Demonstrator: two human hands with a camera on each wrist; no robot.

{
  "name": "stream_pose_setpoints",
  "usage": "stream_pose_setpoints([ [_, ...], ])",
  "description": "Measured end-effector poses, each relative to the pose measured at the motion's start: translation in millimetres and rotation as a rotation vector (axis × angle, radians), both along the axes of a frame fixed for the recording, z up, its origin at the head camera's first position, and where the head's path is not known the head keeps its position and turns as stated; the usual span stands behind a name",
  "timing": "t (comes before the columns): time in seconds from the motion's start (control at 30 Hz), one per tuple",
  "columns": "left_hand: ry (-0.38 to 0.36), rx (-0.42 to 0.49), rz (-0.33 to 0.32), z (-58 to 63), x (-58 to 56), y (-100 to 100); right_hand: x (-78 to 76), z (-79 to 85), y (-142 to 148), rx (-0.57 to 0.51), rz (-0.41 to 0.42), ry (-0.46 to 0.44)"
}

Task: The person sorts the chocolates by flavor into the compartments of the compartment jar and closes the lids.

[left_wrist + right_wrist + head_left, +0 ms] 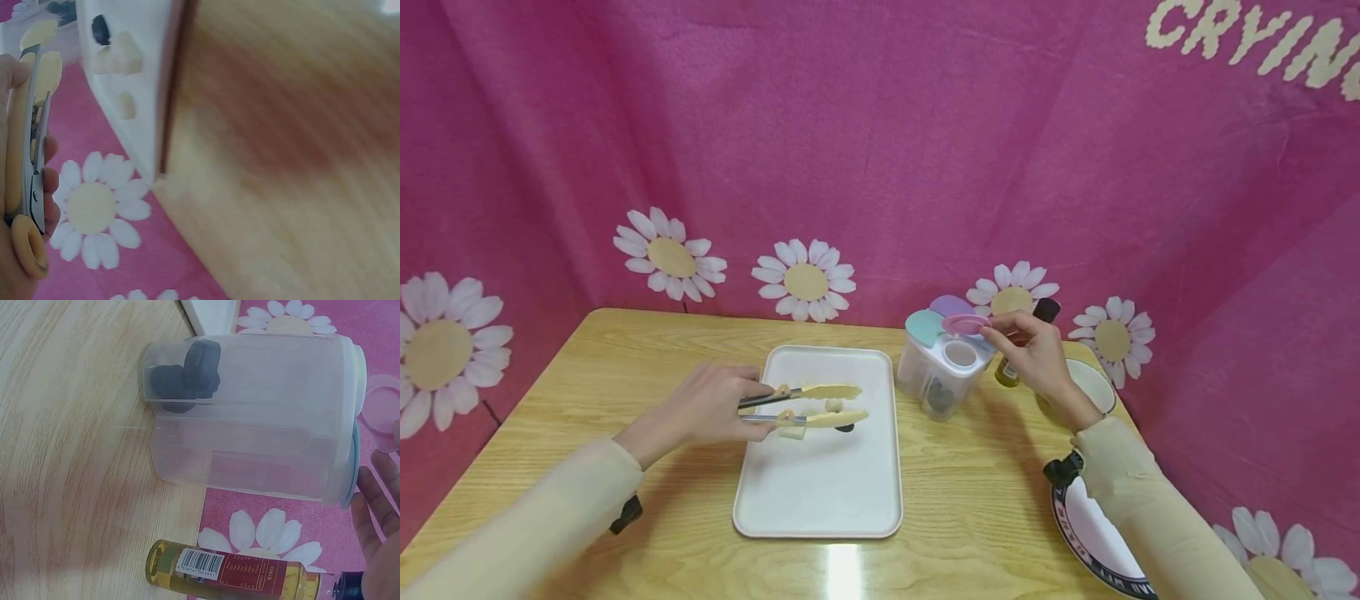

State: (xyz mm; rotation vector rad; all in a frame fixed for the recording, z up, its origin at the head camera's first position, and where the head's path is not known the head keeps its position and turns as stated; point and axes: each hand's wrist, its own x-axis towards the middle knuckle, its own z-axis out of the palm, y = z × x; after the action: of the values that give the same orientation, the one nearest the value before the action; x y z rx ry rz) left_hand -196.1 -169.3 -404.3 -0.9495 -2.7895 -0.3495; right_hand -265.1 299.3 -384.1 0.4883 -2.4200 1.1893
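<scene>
My left hand (pixel 718 404) grips tongs with cream tips (pixel 831 391) over a white rectangular tray (pixel 820 508). Under the tips lie several pale pieces (pixel 128 53) and one dark piece (pixel 100 29); the tips look parted, with nothing clearly between them. To the tray's right stands a clear container (pixel 917 371) with a teal lid (pixel 923 327) and a purple lid (pixel 951 307). Between thumb and fingertips, my right hand (pixel 1033 350) pinches its raised pink lid (pixel 966 324), exposing a round opening (pixel 960 353). Dark lumps (pixel 203 365) sit inside one compartment.
Behind the right hand stands a dark-capped bottle (pixel 250 572) of yellowish liquid, close to the container. A bowl (pixel 1093 385) is at the right edge, and a black-rimmed plate (pixel 1101 533) lies partly under the right forearm. Pink flowered cloth (pixel 880 167) hangs behind the wooden table (pixel 685 542).
</scene>
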Motion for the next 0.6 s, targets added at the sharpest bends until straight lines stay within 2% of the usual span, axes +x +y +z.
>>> stream_pose_setpoints([
  [0.3,-0.037,-0.026,0.037,-16.9,8.3,-14,1.3,0.2,0,-0.013,-0.005,-0.03],
  [0.6,-0.056,-0.037,0.05,-20.5,9.5,-14,1.0,-0.2,1,0.0,0.006,-0.006],
])
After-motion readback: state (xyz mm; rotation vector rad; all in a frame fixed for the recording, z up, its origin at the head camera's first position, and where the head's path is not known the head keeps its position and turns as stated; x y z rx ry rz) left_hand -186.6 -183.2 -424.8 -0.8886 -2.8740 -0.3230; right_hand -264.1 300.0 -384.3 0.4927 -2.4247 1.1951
